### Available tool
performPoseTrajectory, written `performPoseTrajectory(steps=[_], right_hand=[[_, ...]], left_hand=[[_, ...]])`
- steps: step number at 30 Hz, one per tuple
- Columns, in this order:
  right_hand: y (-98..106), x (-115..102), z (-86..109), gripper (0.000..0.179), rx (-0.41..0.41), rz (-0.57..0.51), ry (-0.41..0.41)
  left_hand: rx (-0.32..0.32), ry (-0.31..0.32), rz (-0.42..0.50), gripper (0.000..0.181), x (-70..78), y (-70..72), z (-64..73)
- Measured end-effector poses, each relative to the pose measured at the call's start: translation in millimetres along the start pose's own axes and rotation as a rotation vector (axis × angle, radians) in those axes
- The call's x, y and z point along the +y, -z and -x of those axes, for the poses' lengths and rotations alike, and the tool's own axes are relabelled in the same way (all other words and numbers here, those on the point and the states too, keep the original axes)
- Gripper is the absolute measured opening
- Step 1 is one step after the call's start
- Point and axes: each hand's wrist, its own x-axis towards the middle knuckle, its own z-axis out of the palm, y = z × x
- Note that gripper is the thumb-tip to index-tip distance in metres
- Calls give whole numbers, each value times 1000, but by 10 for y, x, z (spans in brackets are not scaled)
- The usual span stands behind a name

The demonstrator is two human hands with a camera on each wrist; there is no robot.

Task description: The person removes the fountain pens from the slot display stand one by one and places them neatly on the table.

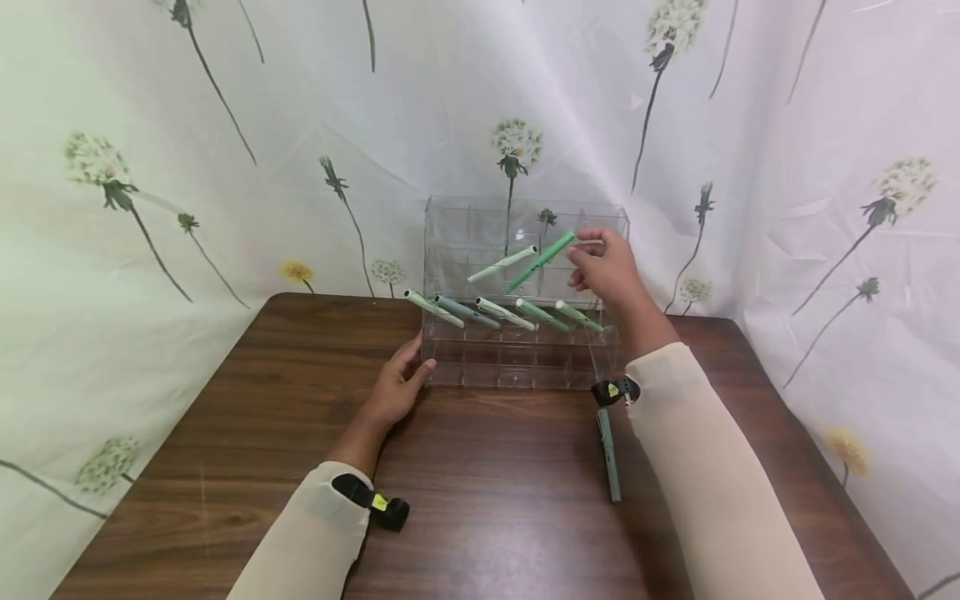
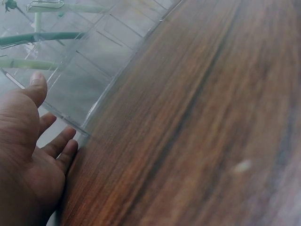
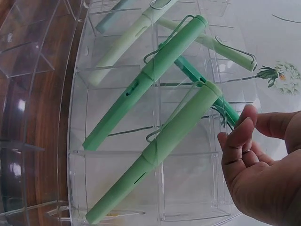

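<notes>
We see the left hand (image 1: 393, 390), fingers relaxed, at the clear rack's (image 1: 480, 374) left side; the bright green pen (image 1: 542, 262) slants on an upper tier, its end by the right hand's (image 1: 611, 268) bent fingers, pinched or not we cannot tell

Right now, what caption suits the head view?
Right hand beside a bright green pen, above five pens in a clear rack.

White flower-printed cloth (image 1: 435, 108) hangs around a brown wood-grain table (image 1: 480, 467) — a soft glare (image 1: 510, 550) on top.
</notes>
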Motion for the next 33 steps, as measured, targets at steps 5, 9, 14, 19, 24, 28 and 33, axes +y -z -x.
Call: performPoseTrajectory(steps=[5, 9, 14, 19, 24, 28, 33], right_hand=[[-57, -23, -20, 37, 4, -52, -6], [-125, -63, -39, 29, 48, -86, -5], [-217, -59, -72, 29, 142, -95, -15], [-289, -18, -108, 33, 231, -76, -15], [-324, -27, -121, 36, 285, -40, -25], [-334, -32, -125, 36, 291, -45, -37], [-337, -3, -127, 34, 290, -98, -17]], left_hand=[[2, -6, 2, 64, 4, -1, 11], [7, -10, 6, 64, -2, -6, 10], [-1, -10, 10, 64, -5, -11, 10], [-2, -23, 2, 64, -19, -6, 2], [1, -14, -2, 65, -16, -3, -4], [1, -29, -10, 64, -22, -4, -1], [3, -32, -4, 64, -34, -8, -4]])
